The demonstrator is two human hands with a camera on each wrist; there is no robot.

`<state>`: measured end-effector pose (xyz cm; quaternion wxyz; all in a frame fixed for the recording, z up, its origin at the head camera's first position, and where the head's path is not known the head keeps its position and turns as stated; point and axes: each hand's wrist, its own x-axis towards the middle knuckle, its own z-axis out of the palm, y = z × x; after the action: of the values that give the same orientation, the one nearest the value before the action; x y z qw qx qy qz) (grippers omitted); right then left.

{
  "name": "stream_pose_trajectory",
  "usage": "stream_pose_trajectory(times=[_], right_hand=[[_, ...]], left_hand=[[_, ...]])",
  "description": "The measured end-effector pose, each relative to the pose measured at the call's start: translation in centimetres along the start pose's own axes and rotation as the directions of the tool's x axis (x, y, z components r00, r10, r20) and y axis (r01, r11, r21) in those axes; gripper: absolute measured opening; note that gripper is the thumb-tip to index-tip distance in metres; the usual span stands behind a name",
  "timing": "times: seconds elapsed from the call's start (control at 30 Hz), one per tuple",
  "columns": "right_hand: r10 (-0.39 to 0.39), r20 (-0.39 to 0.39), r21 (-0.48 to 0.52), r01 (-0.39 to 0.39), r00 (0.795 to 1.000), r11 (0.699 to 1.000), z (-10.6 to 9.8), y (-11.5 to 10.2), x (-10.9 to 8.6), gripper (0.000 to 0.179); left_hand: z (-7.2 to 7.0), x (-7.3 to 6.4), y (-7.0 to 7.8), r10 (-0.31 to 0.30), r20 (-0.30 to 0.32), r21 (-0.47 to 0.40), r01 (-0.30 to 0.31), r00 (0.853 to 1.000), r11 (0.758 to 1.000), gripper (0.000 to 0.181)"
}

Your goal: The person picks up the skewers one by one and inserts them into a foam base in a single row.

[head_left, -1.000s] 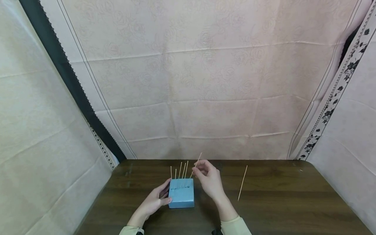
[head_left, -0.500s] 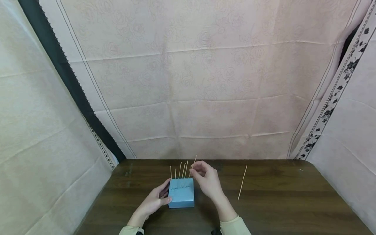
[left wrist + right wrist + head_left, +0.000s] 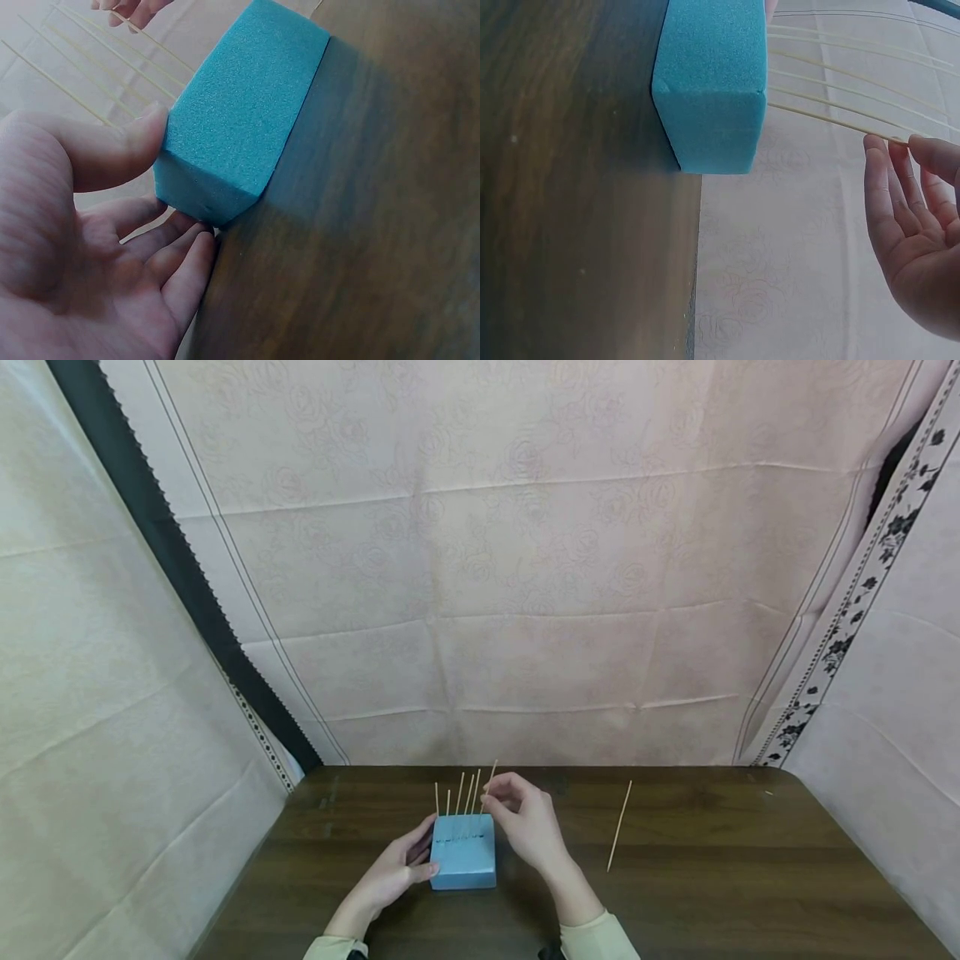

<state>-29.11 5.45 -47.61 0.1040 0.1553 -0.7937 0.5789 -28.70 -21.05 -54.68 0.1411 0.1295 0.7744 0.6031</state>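
Note:
A light-blue foam block [image 3: 462,864] sits on the dark wooden table. My left hand [image 3: 392,870] grips its left side, thumb at the near top edge and fingers beyond the side; the left wrist view shows the thumb [image 3: 124,150] against the foam. Several thin wooden sticks [image 3: 461,795] stand in a row in the block's top, at different heights. At the right end of that row, my right hand [image 3: 531,822] pinches another wooden stick [image 3: 817,117] between thumb and fingertips. Its lower end meets the block, and it leans slightly right in the head view.
One loose wooden stick [image 3: 619,827] lies on the table [image 3: 720,877] to the right of my right hand. Pale patterned cloth [image 3: 525,568] hangs behind the table's far edge, with more cloth at both sides.
My right hand has moved a little left with the pinched stick, which now stands more upright and closer to the row. The left hand and the block have stayed in place.

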Motion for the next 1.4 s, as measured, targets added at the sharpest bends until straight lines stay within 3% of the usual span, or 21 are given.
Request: stream_pose_trajectory(times=[0.5, 1.4], right_hand=[[-0.003, 0.029, -0.023, 0.003, 1.000, 1.000, 0.4, 0.3, -0.2, 0.018], [0.036, 0.006, -0.101, -0.035, 0.999, 0.994, 1.7, 0.5, -0.6, 0.014]], left_hand=[[0.0, 0.1, -0.3, 0.001, 0.000, -0.006, -0.001, 1.000, 1.000, 0.087], [0.0, -0.2, -0.1, -0.002, 0.013, -0.032, 0.003, 1.000, 0.999, 0.086]])
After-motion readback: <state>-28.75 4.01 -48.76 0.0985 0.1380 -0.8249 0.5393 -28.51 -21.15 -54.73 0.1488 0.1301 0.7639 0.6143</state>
